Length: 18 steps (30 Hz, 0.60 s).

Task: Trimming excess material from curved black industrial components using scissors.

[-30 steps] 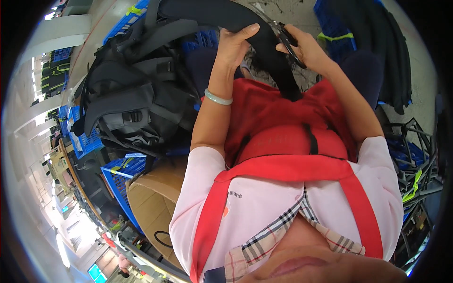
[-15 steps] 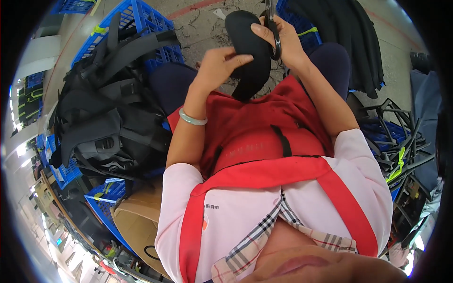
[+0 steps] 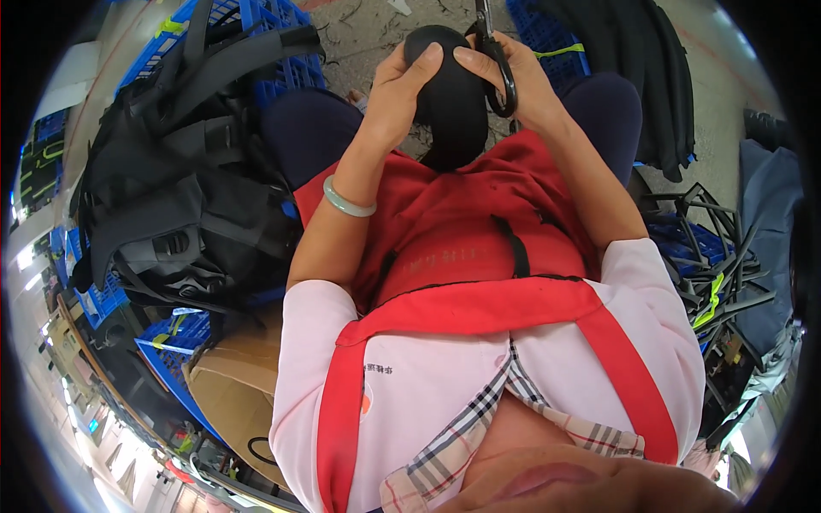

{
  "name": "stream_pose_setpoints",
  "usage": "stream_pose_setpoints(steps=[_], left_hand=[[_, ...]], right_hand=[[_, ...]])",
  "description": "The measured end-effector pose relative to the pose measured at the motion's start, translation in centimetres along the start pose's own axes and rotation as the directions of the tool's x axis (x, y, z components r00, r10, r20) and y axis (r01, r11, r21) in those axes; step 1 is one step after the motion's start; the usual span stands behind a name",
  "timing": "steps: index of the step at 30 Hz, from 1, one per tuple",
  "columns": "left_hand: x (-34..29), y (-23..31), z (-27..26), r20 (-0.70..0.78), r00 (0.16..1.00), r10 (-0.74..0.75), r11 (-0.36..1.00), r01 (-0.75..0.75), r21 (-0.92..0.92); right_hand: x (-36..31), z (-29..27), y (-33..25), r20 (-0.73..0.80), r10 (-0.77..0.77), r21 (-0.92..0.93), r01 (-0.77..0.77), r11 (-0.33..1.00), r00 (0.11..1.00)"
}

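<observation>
On the left, a heap of black and grey straps (image 3: 201, 205) is piled against a blue crate (image 3: 295, 75), with a cardboard box (image 3: 244, 368) set nearer. On the right, long dark fabric pieces (image 3: 650, 85) are draped over a second blue crate (image 3: 534, 34), and a tangle of thin black strips (image 3: 753, 299), bound with a yellow-green tie (image 3: 710, 303), is seen nearer. Dark scraps are scattered over the floor (image 3: 359, 51) on the far side. A red apron (image 3: 479, 197) is spread on the near side.

A padded black strip (image 3: 457, 98) is held up between both hands, its rounded end far and its narrower end hanging toward the apron; whether the apron is touched cannot be told. The left side of the strip is gripped by the left hand (image 3: 398, 94), its thumb laid on the far end. The right edge is met by the thumb of the right hand (image 3: 517, 81), in which black-handled scissors (image 3: 505, 90) are also held, blades pointed far, in the way between strip and palm.

Half a second earlier, the left hand was placed lower along the strip, blurred; now the far end is grasped.
</observation>
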<state>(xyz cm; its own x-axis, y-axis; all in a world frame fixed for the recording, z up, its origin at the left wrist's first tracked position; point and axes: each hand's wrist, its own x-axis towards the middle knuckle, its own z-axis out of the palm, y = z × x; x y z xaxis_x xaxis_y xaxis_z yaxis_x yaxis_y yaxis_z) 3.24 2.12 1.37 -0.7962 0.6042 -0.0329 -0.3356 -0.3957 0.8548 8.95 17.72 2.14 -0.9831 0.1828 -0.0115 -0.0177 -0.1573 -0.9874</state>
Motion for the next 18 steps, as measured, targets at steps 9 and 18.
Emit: stream_pose_setpoints(steps=[9,18], left_hand=[[0.0,-0.1,-0.2,0.095,0.993,-0.071,0.994,0.078,-0.073],[0.1,-1.1,0.8,0.193,0.981,0.019,0.993,-0.042,0.114]], right_hand=[[-1.2,-0.6,-1.1,0.033,0.11,-0.09,-0.107,0.99,0.993],[-1.8,-2.4,-0.2,0.13,0.013,-0.261,0.021,0.965,0.991]])
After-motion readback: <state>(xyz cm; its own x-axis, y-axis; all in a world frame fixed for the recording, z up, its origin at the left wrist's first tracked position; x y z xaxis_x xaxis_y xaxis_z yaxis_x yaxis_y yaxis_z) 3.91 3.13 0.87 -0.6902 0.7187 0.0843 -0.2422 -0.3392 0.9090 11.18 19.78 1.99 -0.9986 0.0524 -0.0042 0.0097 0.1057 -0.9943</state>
